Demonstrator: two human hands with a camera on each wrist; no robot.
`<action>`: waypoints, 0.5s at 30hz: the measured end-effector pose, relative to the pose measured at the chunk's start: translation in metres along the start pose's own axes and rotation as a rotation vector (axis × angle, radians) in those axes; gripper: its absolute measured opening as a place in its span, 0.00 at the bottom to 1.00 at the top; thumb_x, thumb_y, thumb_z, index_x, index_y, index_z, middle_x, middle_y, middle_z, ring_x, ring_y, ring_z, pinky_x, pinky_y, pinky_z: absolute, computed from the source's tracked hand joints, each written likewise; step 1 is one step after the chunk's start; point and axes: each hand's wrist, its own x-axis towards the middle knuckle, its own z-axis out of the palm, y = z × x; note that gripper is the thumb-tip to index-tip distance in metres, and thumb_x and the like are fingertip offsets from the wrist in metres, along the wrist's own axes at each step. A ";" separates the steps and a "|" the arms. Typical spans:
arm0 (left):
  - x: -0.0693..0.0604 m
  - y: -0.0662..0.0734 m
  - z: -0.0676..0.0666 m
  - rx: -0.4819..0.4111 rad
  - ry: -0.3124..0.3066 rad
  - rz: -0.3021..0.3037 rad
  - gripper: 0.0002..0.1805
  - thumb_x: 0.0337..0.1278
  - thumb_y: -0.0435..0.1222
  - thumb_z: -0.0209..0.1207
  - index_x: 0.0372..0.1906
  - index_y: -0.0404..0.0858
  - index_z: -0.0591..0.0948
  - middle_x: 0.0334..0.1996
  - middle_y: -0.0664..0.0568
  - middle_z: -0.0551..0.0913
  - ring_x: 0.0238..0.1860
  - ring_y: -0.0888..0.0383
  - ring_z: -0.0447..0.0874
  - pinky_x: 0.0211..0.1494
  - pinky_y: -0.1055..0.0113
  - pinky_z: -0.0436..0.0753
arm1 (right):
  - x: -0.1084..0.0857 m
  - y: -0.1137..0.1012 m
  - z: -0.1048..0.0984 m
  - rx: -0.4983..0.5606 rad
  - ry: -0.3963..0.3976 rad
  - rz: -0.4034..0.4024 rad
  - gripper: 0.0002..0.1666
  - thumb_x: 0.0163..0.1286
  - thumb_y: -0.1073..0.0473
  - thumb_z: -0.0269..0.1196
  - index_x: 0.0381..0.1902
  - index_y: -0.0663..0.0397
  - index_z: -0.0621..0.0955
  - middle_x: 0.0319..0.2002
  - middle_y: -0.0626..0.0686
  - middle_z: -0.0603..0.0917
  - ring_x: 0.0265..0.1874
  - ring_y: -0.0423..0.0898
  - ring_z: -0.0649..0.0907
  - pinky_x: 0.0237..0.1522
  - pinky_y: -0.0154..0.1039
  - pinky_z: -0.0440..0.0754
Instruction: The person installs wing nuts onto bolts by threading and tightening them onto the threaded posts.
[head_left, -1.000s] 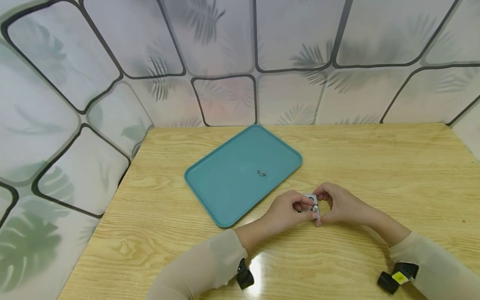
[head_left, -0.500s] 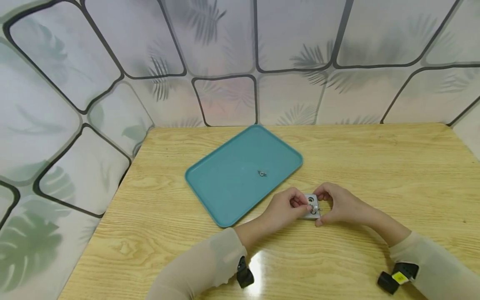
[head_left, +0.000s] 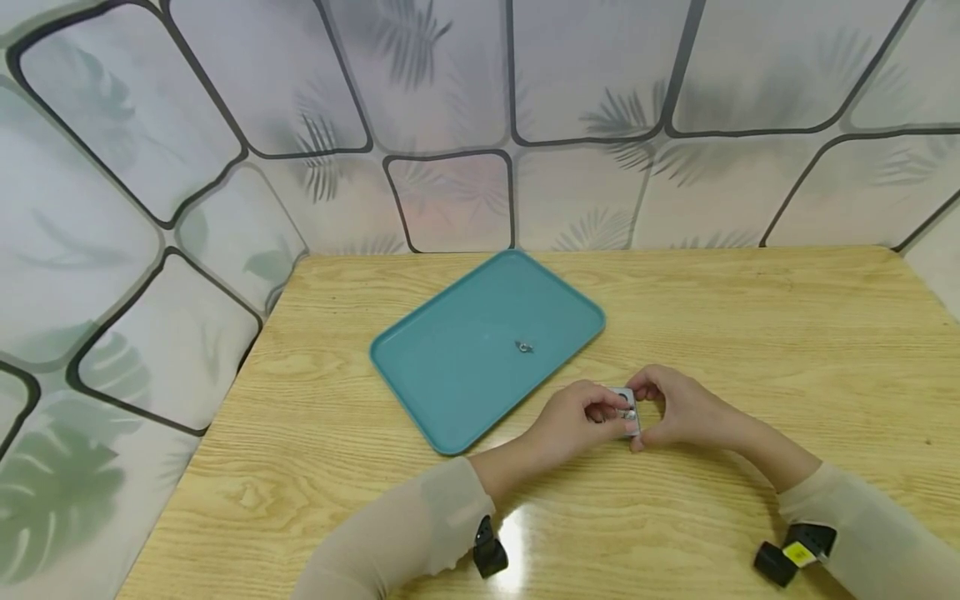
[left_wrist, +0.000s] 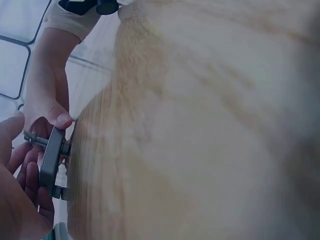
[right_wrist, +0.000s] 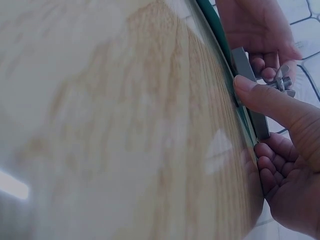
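Note:
Low over the wooden table, my right hand (head_left: 678,412) grips a small grey metal plate (right_wrist: 258,122) by its edges, thumb on one end and fingertips on the other. A threaded bolt (left_wrist: 40,141) sticks out of the plate and carries a silver wing nut (right_wrist: 283,74). My left hand (head_left: 573,421) is at the plate's left side, thumb and forefinger around the wing nut, which they partly hide in the head view. Bolt heads (left_wrist: 65,148) show on the plate's other face in the left wrist view.
A teal tray (head_left: 465,358) lies angled on the table (head_left: 787,333), left of and beyond the hands. On it rests a small metal part (head_left: 523,347) that looks like another wing nut. A patterned curtain (head_left: 450,200) stands behind the table.
My left fingers drew back from the plate half a second ago, baring a hole in it, and now reach forward over the wing nut again. The right hand and plate have stayed put.

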 end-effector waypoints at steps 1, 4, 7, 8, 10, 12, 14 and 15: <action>0.000 0.001 0.000 0.012 -0.003 0.004 0.12 0.54 0.43 0.66 0.42 0.43 0.85 0.32 0.61 0.77 0.31 0.70 0.71 0.37 0.78 0.74 | 0.000 0.000 0.000 0.001 -0.002 0.000 0.39 0.41 0.49 0.79 0.46 0.60 0.75 0.42 0.52 0.78 0.38 0.42 0.75 0.39 0.33 0.75; -0.001 0.002 0.000 0.039 0.001 0.010 0.13 0.53 0.43 0.67 0.42 0.44 0.85 0.32 0.61 0.75 0.31 0.70 0.71 0.37 0.79 0.73 | 0.000 0.000 0.000 0.008 -0.006 0.013 0.39 0.41 0.48 0.79 0.47 0.60 0.74 0.43 0.52 0.78 0.40 0.42 0.76 0.41 0.33 0.75; -0.002 0.001 0.000 0.025 0.021 0.018 0.11 0.54 0.42 0.66 0.42 0.43 0.85 0.31 0.60 0.76 0.30 0.70 0.71 0.37 0.79 0.74 | 0.000 -0.002 -0.001 0.010 -0.017 0.021 0.40 0.41 0.48 0.79 0.47 0.61 0.74 0.44 0.53 0.78 0.41 0.44 0.76 0.42 0.33 0.75; -0.002 0.000 0.000 0.015 0.028 0.018 0.11 0.54 0.41 0.66 0.42 0.42 0.85 0.31 0.59 0.77 0.30 0.71 0.71 0.37 0.79 0.74 | 0.000 -0.002 -0.001 0.010 -0.019 0.021 0.40 0.41 0.48 0.78 0.48 0.61 0.74 0.45 0.53 0.78 0.41 0.44 0.76 0.42 0.34 0.75; -0.001 -0.002 0.001 -0.007 0.039 0.016 0.10 0.55 0.39 0.65 0.42 0.42 0.85 0.30 0.59 0.78 0.29 0.71 0.72 0.36 0.78 0.74 | 0.000 -0.003 -0.001 0.014 -0.019 0.030 0.40 0.41 0.48 0.79 0.48 0.61 0.74 0.45 0.54 0.78 0.41 0.45 0.76 0.43 0.34 0.75; -0.001 -0.003 0.001 -0.036 0.046 0.005 0.09 0.56 0.38 0.64 0.42 0.41 0.84 0.30 0.59 0.79 0.29 0.71 0.72 0.34 0.77 0.75 | 0.000 -0.003 -0.001 0.018 -0.021 0.035 0.41 0.40 0.48 0.79 0.48 0.61 0.74 0.44 0.54 0.78 0.41 0.45 0.75 0.42 0.34 0.75; 0.000 -0.005 0.002 -0.053 0.052 -0.006 0.08 0.58 0.37 0.63 0.42 0.41 0.84 0.29 0.59 0.80 0.28 0.71 0.73 0.33 0.77 0.75 | -0.001 -0.003 -0.001 0.021 -0.021 0.035 0.41 0.40 0.48 0.79 0.47 0.62 0.74 0.44 0.54 0.78 0.40 0.45 0.75 0.42 0.33 0.75; 0.000 -0.005 0.002 -0.060 0.055 -0.011 0.07 0.58 0.37 0.62 0.41 0.41 0.83 0.29 0.59 0.80 0.28 0.71 0.73 0.32 0.77 0.75 | -0.001 -0.003 -0.001 0.021 -0.021 0.035 0.41 0.40 0.48 0.79 0.47 0.62 0.74 0.44 0.53 0.77 0.40 0.45 0.75 0.41 0.33 0.75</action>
